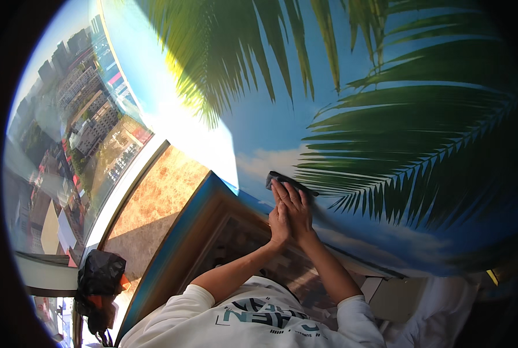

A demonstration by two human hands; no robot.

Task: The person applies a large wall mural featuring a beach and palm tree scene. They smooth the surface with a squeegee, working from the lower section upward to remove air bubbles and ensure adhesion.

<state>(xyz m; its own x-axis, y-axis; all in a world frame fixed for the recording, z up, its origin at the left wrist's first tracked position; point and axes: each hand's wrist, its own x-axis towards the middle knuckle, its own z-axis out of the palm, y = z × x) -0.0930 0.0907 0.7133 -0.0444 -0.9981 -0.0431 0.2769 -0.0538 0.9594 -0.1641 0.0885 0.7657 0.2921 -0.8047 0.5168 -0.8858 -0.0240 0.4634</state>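
A dark squeegee or cloth-wrapped pad (291, 182) lies flat against a wall mural of palm fronds (393, 143) and blue sky. My right hand (300, 215) presses on it, with the fingers laid over its near side. Against the inner side of the right hand rests my left hand (279, 222), its fingers bent upward beside the other palm. Whether the left hand grips anything cannot be seen. Part of the pad is hidden beneath the fingers.
On the left, a large window (98, 143) looks out over city buildings. A stone-patterned sill (154, 200) runs beside it, with a black plastic bag (100, 274) at its lower end. A brown and blue panel edge (172, 248) stands nearby. Whitish material (437, 309) lies at lower right.
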